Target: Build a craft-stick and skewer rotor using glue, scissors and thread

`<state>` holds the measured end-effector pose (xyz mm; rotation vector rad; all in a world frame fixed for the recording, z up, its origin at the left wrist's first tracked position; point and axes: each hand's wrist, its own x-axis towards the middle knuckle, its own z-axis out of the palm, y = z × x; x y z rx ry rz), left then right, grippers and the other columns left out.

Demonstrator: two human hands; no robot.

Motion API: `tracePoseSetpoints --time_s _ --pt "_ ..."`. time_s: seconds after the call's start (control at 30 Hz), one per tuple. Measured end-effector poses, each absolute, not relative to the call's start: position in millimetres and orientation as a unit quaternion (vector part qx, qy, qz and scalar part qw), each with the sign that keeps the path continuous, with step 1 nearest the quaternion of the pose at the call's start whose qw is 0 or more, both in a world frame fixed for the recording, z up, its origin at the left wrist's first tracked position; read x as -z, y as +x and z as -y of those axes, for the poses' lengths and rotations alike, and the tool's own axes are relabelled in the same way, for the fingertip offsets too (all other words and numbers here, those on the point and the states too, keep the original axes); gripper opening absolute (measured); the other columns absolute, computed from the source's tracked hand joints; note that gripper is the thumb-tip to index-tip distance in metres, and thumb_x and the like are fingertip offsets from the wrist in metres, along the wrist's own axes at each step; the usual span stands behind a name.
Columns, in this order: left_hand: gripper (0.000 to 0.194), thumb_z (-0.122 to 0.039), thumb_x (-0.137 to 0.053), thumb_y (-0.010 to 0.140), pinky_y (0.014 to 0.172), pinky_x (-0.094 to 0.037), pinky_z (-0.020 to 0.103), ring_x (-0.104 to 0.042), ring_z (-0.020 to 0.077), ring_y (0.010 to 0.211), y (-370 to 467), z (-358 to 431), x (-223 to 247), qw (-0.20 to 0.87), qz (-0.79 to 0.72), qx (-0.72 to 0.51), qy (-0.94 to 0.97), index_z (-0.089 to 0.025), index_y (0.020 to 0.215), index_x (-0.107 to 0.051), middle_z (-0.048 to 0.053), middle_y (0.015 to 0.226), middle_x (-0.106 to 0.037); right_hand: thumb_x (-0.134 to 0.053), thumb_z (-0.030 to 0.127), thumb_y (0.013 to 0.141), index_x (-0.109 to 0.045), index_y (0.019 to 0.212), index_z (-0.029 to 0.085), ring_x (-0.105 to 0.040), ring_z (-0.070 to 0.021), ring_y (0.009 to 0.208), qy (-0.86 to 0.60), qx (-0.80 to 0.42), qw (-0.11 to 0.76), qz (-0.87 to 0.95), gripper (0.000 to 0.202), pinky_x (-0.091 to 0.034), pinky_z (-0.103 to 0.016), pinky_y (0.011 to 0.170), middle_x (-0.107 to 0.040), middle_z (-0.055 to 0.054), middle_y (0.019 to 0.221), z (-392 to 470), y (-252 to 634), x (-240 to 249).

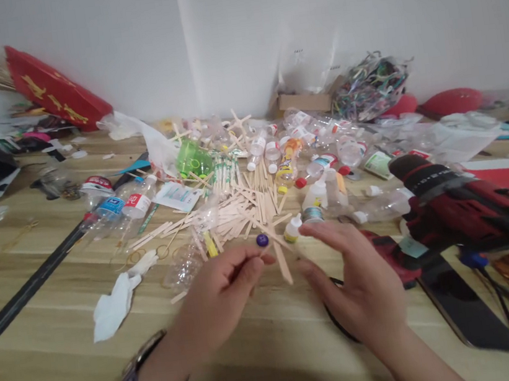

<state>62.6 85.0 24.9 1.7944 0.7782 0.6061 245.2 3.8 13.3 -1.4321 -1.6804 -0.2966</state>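
My left hand [226, 281] is closed in a pinch, with what looks like a thin wooden stick at its fingertips. A round purple cap [261, 239] sits right at those fingertips; how it joins the stick is hard to tell. Just beyond, flat wooden craft sticks [284, 265] cross each other between my two hands. My right hand [359, 276] is open, thumb and fingers apart, beside the crossed sticks. Near its fingertips stands a small white glue bottle [293, 229]. A heap of loose craft sticks [238, 211] spreads behind the hands.
Several plastic bottles [320, 122] crowd the back. At right lie a red and black power drill [471, 199] and a dark phone [469, 306]. A crumpled tissue [115, 302] and a long black strip [32, 285] lie left. A red box [56, 91] leans behind.
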Motion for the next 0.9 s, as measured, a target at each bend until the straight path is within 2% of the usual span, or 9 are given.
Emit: tracePoseSetpoints --time_s 0.1,0.17,0.33,0.43,0.6,0.77,0.83,0.9 --pt "0.027 -0.038 -0.045 0.093 0.053 -0.036 0.022 -0.046 0.0132 0.056 54.7 -64.8 -13.6 0.508 -0.358 -0.240 0.746 -0.021 0.098 -0.065 -0.005 0.061 -0.049 -0.055 0.023 0.093 -0.055 0.123 0.024 -0.066 -0.0224 0.096 -0.544 0.093 0.429 0.715 0.030 -0.054 -0.036 0.079 -0.067 -0.009 0.104 6.5 236.0 -9.2" --pt "0.027 -0.039 -0.045 0.093 0.050 -0.033 0.022 -0.043 0.0131 0.052 53.9 -57.8 -11.9 0.499 -0.370 -0.240 0.746 -0.021 0.101 -0.063 -0.006 0.057 -0.045 -0.056 0.019 0.092 -0.057 0.121 0.024 -0.065 -0.0213 0.095 -0.532 0.075 0.439 0.720 0.029 -0.054 -0.035 0.079 -0.067 -0.008 0.102 10.1 229.8 -5.7" --pt "0.034 -0.042 -0.040 0.096 0.052 -0.034 0.023 -0.044 0.0126 0.054 59.3 -53.6 -17.3 0.497 -0.368 -0.232 0.751 -0.020 0.073 -0.054 -0.005 0.059 -0.047 -0.055 0.013 0.090 -0.059 0.119 0.021 -0.063 -0.0187 0.097 -0.524 0.042 0.452 0.720 0.030 -0.052 -0.032 0.081 -0.068 -0.007 0.102 13.1 220.8 1.0" --pt "0.037 -0.040 -0.040 0.095 0.052 -0.033 0.024 -0.043 0.0129 0.053 61.9 -53.3 -19.7 0.489 -0.373 -0.227 0.755 -0.021 0.064 -0.046 -0.004 0.057 -0.046 -0.056 0.011 0.090 -0.059 0.120 0.020 -0.061 -0.0185 0.099 -0.520 0.017 0.454 0.723 0.032 -0.052 -0.032 0.084 -0.067 -0.008 0.104 14.4 218.8 4.8" --pt "0.039 -0.039 -0.040 0.094 0.052 -0.031 0.024 -0.043 0.0129 0.054 61.4 -52.9 -19.0 0.500 -0.361 -0.216 0.757 -0.021 0.060 -0.041 -0.004 0.057 -0.045 -0.056 0.009 0.089 -0.060 0.118 0.018 -0.061 -0.0159 0.099 -0.514 -0.003 0.470 0.717 0.031 -0.050 -0.028 0.087 -0.067 -0.007 0.104 17.7 215.5 9.2" --pt "0.039 -0.037 -0.041 0.094 0.054 -0.031 0.024 -0.044 0.0128 0.056 61.4 -51.1 -13.8 0.502 -0.365 -0.205 0.757 -0.021 0.059 -0.038 -0.004 0.058 -0.046 -0.058 0.010 0.086 -0.059 0.118 0.020 -0.062 -0.0170 0.098 -0.520 0.007 0.479 0.708 0.034 -0.051 -0.028 0.087 -0.069 -0.006 0.103 19.2 212.8 12.6" --pt "0.039 -0.037 -0.041 0.095 0.055 -0.032 0.024 -0.044 0.0128 0.057 61.5 -52.7 -14.3 0.500 -0.368 -0.203 0.758 -0.021 0.060 -0.039 -0.004 0.058 -0.046 -0.058 0.011 0.086 -0.057 0.122 0.021 -0.062 -0.0172 0.099 -0.515 -0.005 0.478 0.712 0.037 -0.052 -0.028 0.088 -0.068 -0.006 0.104 19.1 213.5 14.7" --pt "0.040 -0.037 -0.042 0.096 0.054 -0.032 0.024 -0.044 0.0123 0.056 61.6 -59.2 -18.8 0.506 -0.364 -0.208 0.753 -0.020 0.059 -0.042 -0.004 0.057 -0.046 -0.059 0.019 0.089 -0.051 0.132 0.020 -0.060 -0.0194 0.109 -0.518 -0.027 0.464 0.718 0.044 -0.050 -0.030 0.093 -0.065 -0.009 0.116 19.1 214.6 17.0"
